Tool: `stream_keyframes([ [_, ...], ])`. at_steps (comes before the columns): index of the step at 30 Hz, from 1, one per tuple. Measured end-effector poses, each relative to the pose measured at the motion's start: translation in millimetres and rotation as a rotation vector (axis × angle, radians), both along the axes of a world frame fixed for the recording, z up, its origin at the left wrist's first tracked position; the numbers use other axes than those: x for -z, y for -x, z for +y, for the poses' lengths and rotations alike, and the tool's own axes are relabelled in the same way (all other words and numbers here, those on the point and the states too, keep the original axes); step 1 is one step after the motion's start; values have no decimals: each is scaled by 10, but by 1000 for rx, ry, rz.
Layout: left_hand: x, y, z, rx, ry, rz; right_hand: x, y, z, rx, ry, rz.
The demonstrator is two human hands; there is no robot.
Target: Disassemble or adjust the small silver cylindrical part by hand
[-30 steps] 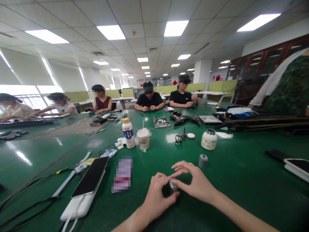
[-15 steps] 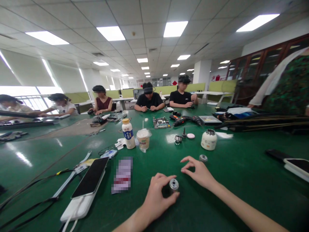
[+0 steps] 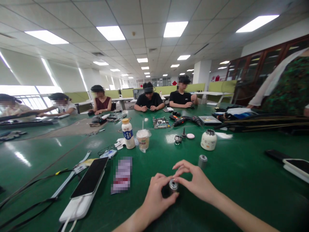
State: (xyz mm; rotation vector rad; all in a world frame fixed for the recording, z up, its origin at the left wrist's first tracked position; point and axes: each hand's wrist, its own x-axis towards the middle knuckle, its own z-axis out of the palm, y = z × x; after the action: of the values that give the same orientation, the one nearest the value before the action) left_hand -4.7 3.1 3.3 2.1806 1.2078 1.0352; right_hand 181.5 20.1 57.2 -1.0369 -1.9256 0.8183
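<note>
My left hand (image 3: 158,193) is curled around a small silver metal cylinder (image 3: 173,186), thumb on its near side and index finger on the far side. Dark holes mark the round top face of the cylinder, which stands upright at the table. Over its upper right edge, my right hand (image 3: 193,178) has thumb and index fingertip brought together in a pinch. Whatever is between those fingertips, if anything, is too small to make out. A second similar metal cylinder (image 3: 202,161) stands upright just beyond my right hand.
Ahead are a cream jar (image 3: 209,140), a drink cup (image 3: 143,141), a bottle (image 3: 128,133), a circuit board (image 3: 161,122) and power drills (image 3: 180,121). A phone (image 3: 90,177) on a white power bank with cables lies left. Several people sit across the green table (image 3: 236,167).
My right hand has moved left and down to the top of the held cylinder, its fingers closing to a pinch. The second cylinder has come into fuller view. My left hand stays put.
</note>
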Motion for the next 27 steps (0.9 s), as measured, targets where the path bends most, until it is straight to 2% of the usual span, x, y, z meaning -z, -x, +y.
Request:
stream_keyframes([
  [8,10,0,6,18,-6,-8,30,22,-14,-43,26,34],
  [12,29,1,6,9,-15,-15,72,33,-23,-26,-45,-42],
  [14,36,4,3,5,-13,-17,108,24,-18,38,-131,-108],
  [16,41,7,2,-3,-6,-15,132,2,-7,174,-230,-121],
  [18,44,10,2,-15,-1,-14,132,-25,7,304,-300,-54],
  [20,44,10,3,-21,3,-11,112,-47,17,351,-312,31],
  [23,39,7,2,-22,5,-9,78,-50,16,299,-253,-10],
  [27,34,5,-1,-10,-3,-3,88,-24,2,101,-156,-242],
])
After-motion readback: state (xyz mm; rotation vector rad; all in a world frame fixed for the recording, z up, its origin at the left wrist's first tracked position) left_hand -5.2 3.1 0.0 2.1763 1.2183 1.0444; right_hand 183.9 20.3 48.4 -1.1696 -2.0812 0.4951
